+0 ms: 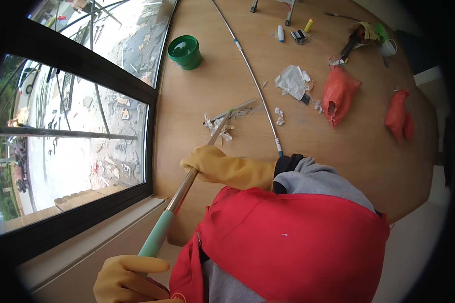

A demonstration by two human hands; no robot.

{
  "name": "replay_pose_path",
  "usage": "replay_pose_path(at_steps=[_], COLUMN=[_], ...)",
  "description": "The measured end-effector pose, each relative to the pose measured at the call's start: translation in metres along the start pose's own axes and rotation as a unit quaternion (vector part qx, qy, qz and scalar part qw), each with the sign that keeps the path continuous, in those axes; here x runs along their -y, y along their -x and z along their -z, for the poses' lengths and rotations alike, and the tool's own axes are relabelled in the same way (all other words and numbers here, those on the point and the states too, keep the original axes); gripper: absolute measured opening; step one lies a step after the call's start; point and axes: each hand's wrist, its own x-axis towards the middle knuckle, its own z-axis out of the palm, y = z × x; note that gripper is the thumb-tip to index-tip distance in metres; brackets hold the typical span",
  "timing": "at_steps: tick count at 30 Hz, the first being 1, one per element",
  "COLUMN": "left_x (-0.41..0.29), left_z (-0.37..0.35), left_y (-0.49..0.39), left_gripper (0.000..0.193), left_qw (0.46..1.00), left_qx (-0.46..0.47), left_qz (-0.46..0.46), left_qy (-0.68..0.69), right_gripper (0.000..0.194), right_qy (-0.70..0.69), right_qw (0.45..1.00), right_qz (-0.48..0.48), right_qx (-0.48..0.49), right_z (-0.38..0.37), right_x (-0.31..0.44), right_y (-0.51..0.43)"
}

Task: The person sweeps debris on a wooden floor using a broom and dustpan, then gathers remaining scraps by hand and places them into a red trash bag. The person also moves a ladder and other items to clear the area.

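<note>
Both hands wear yellow rubber gloves. My right hand [204,163] is closed around the metal pole of a long-handled floor squeegee [182,193]. Lower left, my left hand [132,278] holds the pole's light green grip [157,235], its fingers partly hiding the end. The pole slants up to a flat, narrow squeegee head [231,111] on the wood-look floor. Crumpled paper scraps [222,130] lie against and under the head. A second long pole [256,77] lies to the right, its lower end meeting my right cuff in the view.
A dark-framed window [149,144] stands at left. A green bucket [184,53] sits near it. Crumpled paper sheeting [292,81] and red bags [339,92] lie to the right. Ladder feet [288,21], a white tube [280,34] and a yellow bottle [309,25] are farther off.
</note>
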Motion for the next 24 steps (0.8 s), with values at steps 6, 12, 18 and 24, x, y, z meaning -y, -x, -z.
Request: replay_pose_path(at_steps=[6, 12, 18, 24], left_x=[-0.047, -0.062, -0.057, -0.034], left_z=[-0.004, -0.016, -0.054, -0.074], left_y=[0.059, 0.066, 0.036, -0.021], left_gripper=[0.012, 0.02, 0.022, 0.03], left_qw=[0.997, 0.988, 0.974, 0.986], left_qx=[0.031, 0.15, 0.187, 0.09], left_qz=[-0.061, -0.015, 0.049, -0.05], left_qy=[-0.026, -0.027, -0.115, -0.128], right_gripper=[0.025, 0.04, 0.031, 0.029], right_qy=[-0.037, -0.117, -0.15, -0.201], right_qw=[0.998, 0.984, 0.983, 0.976], right_qz=[0.033, 0.04, 0.053, 0.025], right_qx=[0.037, 0.125, 0.093, 0.084], right_z=[-0.035, -0.096, -0.127, -0.024], right_x=[0.064, 0.097, 0.053, -0.006], right_y=[-0.028, -0.025, 0.012, 0.066])
